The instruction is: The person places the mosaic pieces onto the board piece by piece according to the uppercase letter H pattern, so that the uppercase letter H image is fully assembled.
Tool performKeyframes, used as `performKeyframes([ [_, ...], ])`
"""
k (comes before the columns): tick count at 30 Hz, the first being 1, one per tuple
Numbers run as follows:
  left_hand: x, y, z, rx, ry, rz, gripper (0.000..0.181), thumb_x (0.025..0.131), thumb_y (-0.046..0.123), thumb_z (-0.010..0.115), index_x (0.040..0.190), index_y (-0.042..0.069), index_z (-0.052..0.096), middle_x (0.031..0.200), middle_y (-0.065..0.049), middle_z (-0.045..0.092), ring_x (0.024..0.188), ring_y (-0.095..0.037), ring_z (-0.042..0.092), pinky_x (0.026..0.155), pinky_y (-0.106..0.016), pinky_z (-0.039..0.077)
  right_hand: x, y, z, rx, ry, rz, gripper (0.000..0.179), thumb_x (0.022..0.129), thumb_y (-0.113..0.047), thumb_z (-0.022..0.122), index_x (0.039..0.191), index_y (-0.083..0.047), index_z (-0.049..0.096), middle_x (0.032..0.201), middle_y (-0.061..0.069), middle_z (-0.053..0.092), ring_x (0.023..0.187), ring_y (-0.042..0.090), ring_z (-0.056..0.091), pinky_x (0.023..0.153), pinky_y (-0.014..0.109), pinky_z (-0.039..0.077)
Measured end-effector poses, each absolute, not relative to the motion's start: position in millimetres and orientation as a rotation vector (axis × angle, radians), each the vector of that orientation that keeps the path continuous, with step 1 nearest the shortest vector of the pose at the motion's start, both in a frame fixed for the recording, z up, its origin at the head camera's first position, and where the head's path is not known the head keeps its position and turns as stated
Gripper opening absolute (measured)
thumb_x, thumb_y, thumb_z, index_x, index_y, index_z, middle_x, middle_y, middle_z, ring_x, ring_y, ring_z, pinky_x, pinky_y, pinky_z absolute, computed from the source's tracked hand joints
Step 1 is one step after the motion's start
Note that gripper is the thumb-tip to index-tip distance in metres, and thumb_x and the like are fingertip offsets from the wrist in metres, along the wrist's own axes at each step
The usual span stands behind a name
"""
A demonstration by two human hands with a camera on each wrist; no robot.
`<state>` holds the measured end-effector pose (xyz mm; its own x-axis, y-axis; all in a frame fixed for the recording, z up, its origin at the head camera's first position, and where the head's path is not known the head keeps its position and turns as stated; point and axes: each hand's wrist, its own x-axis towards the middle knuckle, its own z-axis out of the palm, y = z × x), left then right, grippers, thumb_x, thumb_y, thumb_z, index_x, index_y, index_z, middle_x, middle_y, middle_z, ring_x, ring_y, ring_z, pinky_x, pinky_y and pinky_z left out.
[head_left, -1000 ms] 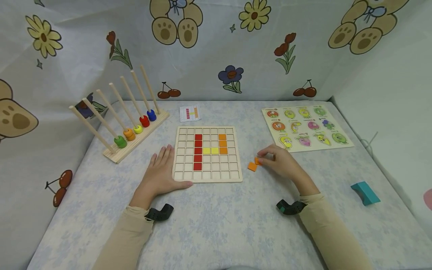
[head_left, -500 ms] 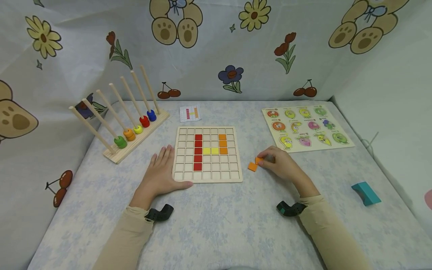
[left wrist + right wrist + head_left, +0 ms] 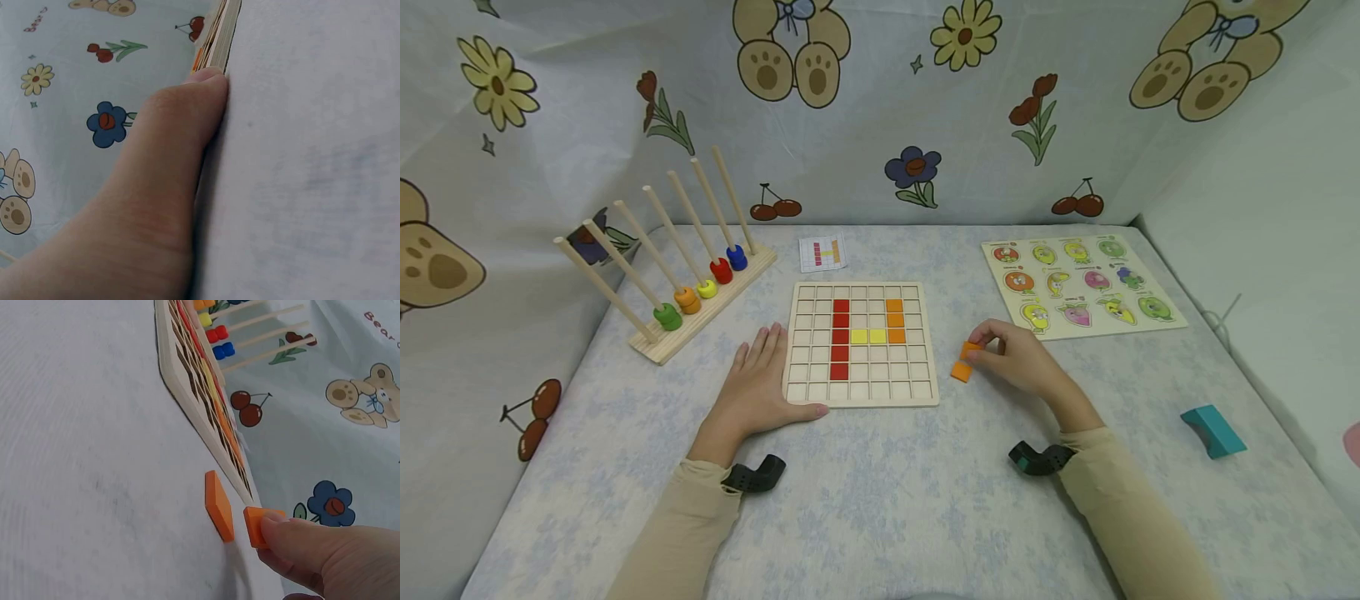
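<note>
A wooden grid board (image 3: pixel 898 392) lies mid-table, with a red column, two yellow squares and a short orange column set in its cells. Flat at its left side rests my left hand (image 3: pixel 758 392), fingers straight, the thumb along the front edge; the left wrist view shows that thumb (image 3: pixel 172 144) against the board's side. Right of the board my right hand (image 3: pixel 1018 358) pinches an orange square tile (image 3: pixel 255 526) between thumb and fingers. Another orange tile (image 3: pixel 961 371) lies on the cloth just beside it.
A peg rack (image 3: pixel 677 337) with coloured beads stands at back left. Behind the board lies a small pattern card (image 3: pixel 822 252). A fruit puzzle board (image 3: pixel 1078 325) is at back right, and a teal arch block (image 3: pixel 1213 430) at far right.
My right hand has shifted slightly left and away from me with the pinched orange tile, which has turned and risen a little. The left hand stays put.
</note>
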<state>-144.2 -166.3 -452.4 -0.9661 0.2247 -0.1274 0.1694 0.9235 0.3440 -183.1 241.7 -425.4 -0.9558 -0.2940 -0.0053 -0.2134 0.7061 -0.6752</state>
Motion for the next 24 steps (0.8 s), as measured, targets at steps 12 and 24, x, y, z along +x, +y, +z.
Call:
performKeyframes([
  [12,-144,-166,-452,0.302,2.920,0.517,0.148,0.058,0.092,0.062,0.159,0.003,-0.001,0.168,-0.014,-0.001,0.156,-0.033,-0.003,0.124,-0.056,0.001,-192,186,-423,-0.557,2.690,-1.114,0.011,0.093,-0.027,0.072,0.099,-0.020,0.065,0.096,-0.002,0.066,0.066,0.019,0.049,0.056,0.027,0.042],
  [24,-143,-166,-451,0.300,2.916,0.519,0.147,0.059,0.092,0.062,0.159,0.004,-0.001,0.168,-0.013,-0.002,0.156,-0.032,-0.004,0.124,-0.056,0.000,-196,146,-422,-0.597,2.670,-1.055,0.011,0.093,-0.025,0.072,0.098,-0.019,0.064,0.094,-0.002,0.065,0.073,0.017,0.052,0.067,0.030,0.045],
])
